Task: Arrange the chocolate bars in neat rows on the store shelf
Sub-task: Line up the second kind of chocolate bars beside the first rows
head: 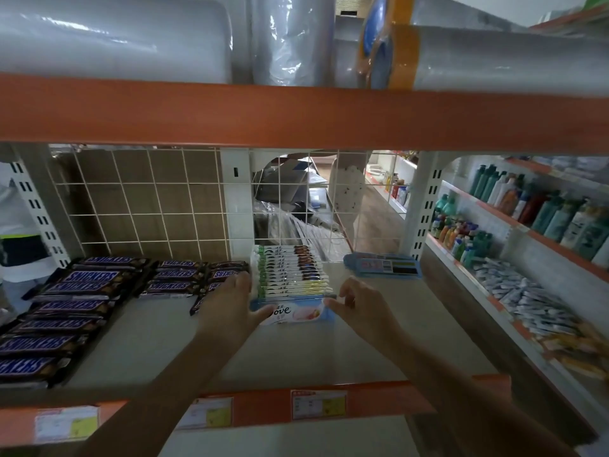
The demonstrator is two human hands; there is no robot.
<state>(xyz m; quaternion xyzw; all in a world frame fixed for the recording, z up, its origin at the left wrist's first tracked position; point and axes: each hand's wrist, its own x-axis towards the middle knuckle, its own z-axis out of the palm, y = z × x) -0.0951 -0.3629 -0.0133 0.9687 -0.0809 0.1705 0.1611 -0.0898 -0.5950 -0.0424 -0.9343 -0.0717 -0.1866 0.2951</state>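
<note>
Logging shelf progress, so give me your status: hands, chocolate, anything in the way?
Left hand and right hand both pinching the Dove bar, front of the Dove row. Snickers bars rowed at left. Blue tag holder behind, clear of the row.

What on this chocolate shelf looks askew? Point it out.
One Snickers bar beside the left hand lies angled, out of line with its row. The Dove bar at the front lies flat, unlike the stack behind it.
</note>
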